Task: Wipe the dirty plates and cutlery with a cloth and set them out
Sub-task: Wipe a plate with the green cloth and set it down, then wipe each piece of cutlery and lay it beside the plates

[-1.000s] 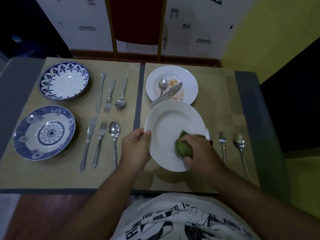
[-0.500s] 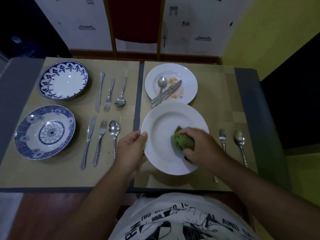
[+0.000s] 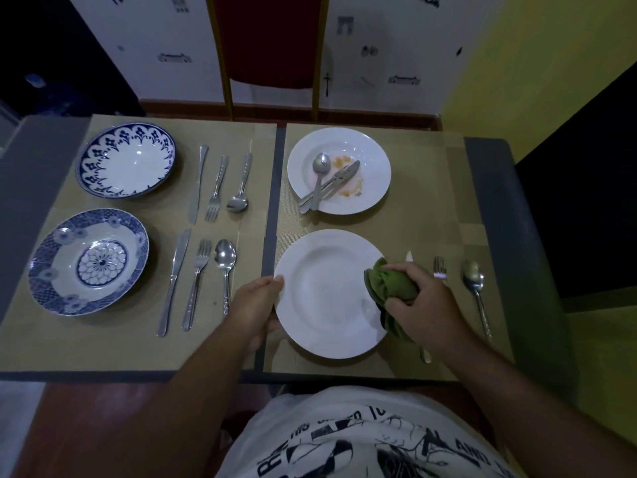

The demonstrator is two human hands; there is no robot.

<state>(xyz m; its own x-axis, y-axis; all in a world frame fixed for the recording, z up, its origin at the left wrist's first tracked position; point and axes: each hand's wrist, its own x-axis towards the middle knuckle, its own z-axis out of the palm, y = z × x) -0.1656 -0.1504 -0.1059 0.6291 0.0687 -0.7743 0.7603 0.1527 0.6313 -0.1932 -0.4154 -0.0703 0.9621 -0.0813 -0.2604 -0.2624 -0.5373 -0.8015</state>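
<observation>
A white plate lies on the right placemat near the front edge. My left hand grips its left rim, thumb on top. My right hand holds a bunched green cloth against the plate's right rim. Behind it stands a second white plate smeared with orange food, carrying a spoon, fork and knife. To the right of my hand lie a fork and a spoon; a knife is mostly hidden under my hand.
On the left placemat sit two blue-patterned plates, each with a knife, fork and spoon set beside it. A red chair stands behind the table. The table's front edge is close to my body.
My right hand has slid the cloth from the plate's centre to its right rim. The plate has come down flatter onto the mat, still held at its left rim.
</observation>
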